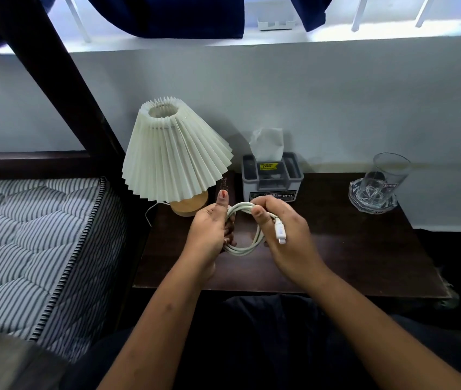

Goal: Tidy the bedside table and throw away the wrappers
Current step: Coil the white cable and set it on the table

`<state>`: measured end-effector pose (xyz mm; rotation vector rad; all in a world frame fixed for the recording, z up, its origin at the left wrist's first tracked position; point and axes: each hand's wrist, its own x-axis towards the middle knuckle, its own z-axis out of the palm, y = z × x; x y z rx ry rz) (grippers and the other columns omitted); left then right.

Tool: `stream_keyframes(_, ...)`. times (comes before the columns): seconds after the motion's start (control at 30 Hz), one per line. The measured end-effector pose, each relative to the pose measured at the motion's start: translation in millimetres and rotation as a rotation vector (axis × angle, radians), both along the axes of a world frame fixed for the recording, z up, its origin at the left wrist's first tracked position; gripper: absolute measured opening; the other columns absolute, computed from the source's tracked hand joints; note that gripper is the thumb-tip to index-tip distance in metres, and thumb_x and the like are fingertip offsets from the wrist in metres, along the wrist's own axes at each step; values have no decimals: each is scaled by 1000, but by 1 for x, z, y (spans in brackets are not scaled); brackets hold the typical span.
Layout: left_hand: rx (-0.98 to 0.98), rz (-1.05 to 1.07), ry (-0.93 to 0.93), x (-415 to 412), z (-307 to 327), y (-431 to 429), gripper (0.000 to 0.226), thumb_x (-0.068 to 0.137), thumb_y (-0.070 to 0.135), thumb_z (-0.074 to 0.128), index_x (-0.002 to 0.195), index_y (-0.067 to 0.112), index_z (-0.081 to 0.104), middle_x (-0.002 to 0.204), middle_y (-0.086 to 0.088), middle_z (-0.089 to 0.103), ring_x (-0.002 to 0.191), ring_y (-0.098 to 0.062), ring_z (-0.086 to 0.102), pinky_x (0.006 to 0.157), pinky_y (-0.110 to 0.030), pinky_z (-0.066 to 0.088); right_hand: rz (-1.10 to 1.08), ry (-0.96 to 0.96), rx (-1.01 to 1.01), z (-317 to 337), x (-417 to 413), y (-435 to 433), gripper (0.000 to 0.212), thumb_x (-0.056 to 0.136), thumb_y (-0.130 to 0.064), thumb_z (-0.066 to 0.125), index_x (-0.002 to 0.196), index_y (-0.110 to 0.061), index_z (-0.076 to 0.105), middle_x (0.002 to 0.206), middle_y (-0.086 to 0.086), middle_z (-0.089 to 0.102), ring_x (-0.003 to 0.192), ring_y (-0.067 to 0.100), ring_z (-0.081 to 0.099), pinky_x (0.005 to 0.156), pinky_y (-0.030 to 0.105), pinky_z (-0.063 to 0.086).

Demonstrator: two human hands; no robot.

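white cable (247,237), looped in a loose coil over the table (364,249); your left hand (209,232) grips one side, your right hand (282,229) pinches the plug end.

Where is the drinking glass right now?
Head view: the glass stands on a clear dish at the bedside table's back right, well right of the tissue holder.

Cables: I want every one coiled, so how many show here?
2. A white charging cable, looped, held by the left hand and right hand over the table; a thin cord left of the lamp. Others may be hidden.
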<state>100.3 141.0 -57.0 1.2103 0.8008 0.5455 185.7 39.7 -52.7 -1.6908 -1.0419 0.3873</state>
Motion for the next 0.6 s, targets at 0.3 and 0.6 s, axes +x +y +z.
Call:
stream_keyframes(0.3,152,-220,56,-1,-1,-7,25,89,35,56,77,13,54,54,4,37,46,-9,35,44,-19,35,-176,-237,145,3,13,-1,16,92,-21,53,84,-15,66,82,-3,60,78,3,54,69,11,40)
stream_keyframes(0.6,244,-309,-18,2,5,-13,25,93,30,49,69,26,55,59,3,37,44,-3,39,45,-14,37,-340,193,409,9,23,-2,10,88,-23,60,92,-31,56,63,-6,66,57,4,62,55,21,50)
